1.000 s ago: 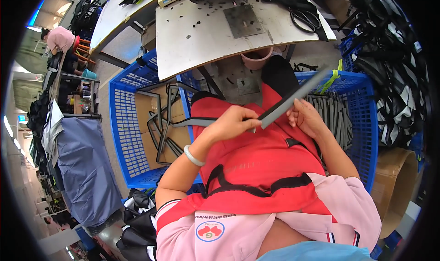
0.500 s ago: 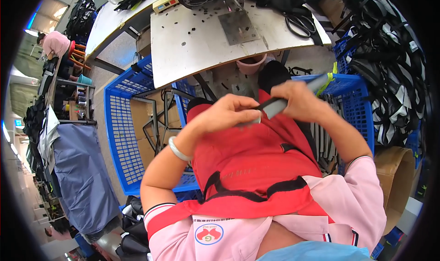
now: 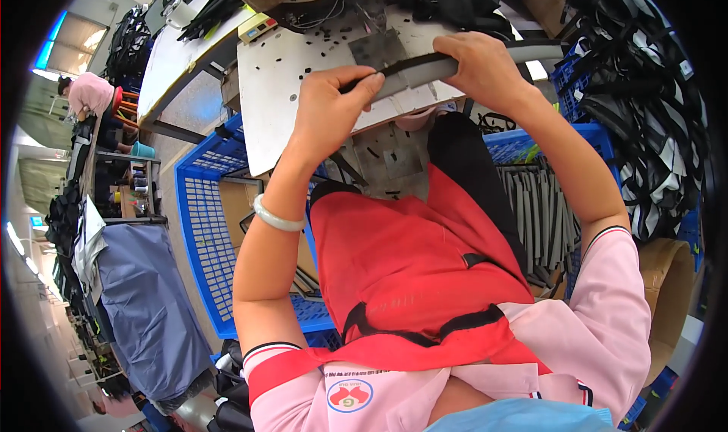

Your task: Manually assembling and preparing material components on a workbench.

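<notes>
A grey strip with a black band along its upper edge [image 3: 415, 75] stretches between my hands over the front part of the white table [image 3: 265, 91]. My left hand [image 3: 337, 102] pinches the strip's left end between thumb and fingers. Farther along, my right hand [image 3: 485, 68] is closed round the strip, and its free end sticks out to the right past that hand. Behind the strip, a metal plate [image 3: 371, 50] is set on the tabletop, partly covered from view by the strip.
Small black scraps [image 3: 326, 41] dot the table. A blue basket [image 3: 208, 235] stands to my left; another blue basket [image 3: 599, 140] on my right holds several grey strips [image 3: 540, 212]. Black and white straps [image 3: 644, 128] hang at the right. A cardboard box [image 3: 663, 303] stands below them.
Both hands have risen from above my lap to over the table, carrying the strip away from me. The strip now lies straighter and more level between them.
</notes>
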{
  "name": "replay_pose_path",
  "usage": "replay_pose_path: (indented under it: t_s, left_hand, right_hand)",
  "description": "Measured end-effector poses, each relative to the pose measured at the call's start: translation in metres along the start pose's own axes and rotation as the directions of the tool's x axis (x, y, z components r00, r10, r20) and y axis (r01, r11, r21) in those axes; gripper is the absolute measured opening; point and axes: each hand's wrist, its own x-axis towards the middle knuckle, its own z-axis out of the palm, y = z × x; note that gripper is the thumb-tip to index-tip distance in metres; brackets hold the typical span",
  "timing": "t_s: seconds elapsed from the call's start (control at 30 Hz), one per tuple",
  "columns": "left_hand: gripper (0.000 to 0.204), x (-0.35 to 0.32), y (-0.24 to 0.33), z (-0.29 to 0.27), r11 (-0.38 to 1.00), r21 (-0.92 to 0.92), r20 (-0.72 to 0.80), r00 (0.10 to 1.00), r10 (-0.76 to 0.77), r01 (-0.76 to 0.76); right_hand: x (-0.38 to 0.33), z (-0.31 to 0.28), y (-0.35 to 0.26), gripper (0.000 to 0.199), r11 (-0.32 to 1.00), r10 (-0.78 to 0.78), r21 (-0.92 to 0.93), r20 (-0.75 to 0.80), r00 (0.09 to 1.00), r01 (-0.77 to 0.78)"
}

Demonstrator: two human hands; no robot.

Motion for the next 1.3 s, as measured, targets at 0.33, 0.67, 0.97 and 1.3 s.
replay_pose_path:
  t_s: [0.33, 0.67, 0.97, 1.3]
  left_hand:
    - [0.027, 0.043, -0.013, -0.004, 1.0, 0.013, -0.04, 0.999, -0.018, 0.018]
    - [0.027, 0.046, -0.016, -0.008, 0.999, -0.021, -0.048, 0.998, -0.048, 0.047]
    - [0.023, 0.083, -0.039, -0.009, 0.983, -0.167, -0.037, 0.996, -0.08, 0.073]
    - [0.026, 0.026, -0.062, -0.03, 0.947, -0.247, 0.006, 0.977, -0.213, 0.208]
  right_hand:
    - [0.034, 0.019, 0.021, 0.028, 0.995, 0.06, -0.076, 0.015, 0.998, -0.059]
    - [0.039, 0.025, 0.023, 0.026, 0.995, 0.032, -0.091, 0.019, 0.999, -0.03]
    - [0.066, 0.048, 0.055, 0.032, 0.986, 0.058, -0.154, 0.008, 0.998, -0.056]
    - [-0.015, 0.013, 0.122, 0.038, 0.881, 0.425, -0.281, 0.116, 0.898, -0.381]
